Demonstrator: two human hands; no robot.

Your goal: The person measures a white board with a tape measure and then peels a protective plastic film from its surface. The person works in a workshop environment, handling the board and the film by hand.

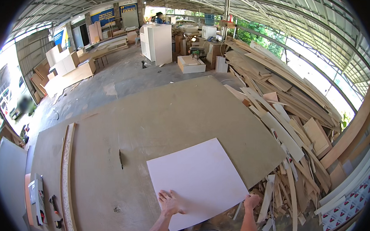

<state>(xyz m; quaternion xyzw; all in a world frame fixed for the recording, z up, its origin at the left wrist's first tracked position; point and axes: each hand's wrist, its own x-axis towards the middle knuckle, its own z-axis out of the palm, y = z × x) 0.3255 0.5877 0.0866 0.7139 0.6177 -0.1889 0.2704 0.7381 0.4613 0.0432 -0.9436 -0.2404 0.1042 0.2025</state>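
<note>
A white rectangular panel point(198, 177) lies at the near edge of a large brownish worktable point(151, 113), one corner reaching past that edge. On the panel's left side rests my left hand point(169, 203), its fingers spread and flat. At the near right corner my right hand point(251, 201) is closed on the panel's edge, and its fingertips are partly hidden. A thin dark pointed tool point(120, 159) lies on the table to the panel's left.
A long wooden strip point(67, 184) runs along the table's left part. Beside it lie a hammer point(53, 205), a tape measure point(59, 223) and a narrow box point(39, 198). Piled wood offcuts point(295, 151) crowd the right side. A white cabinet point(158, 43) stands beyond; a person point(159, 18) is farther back.
</note>
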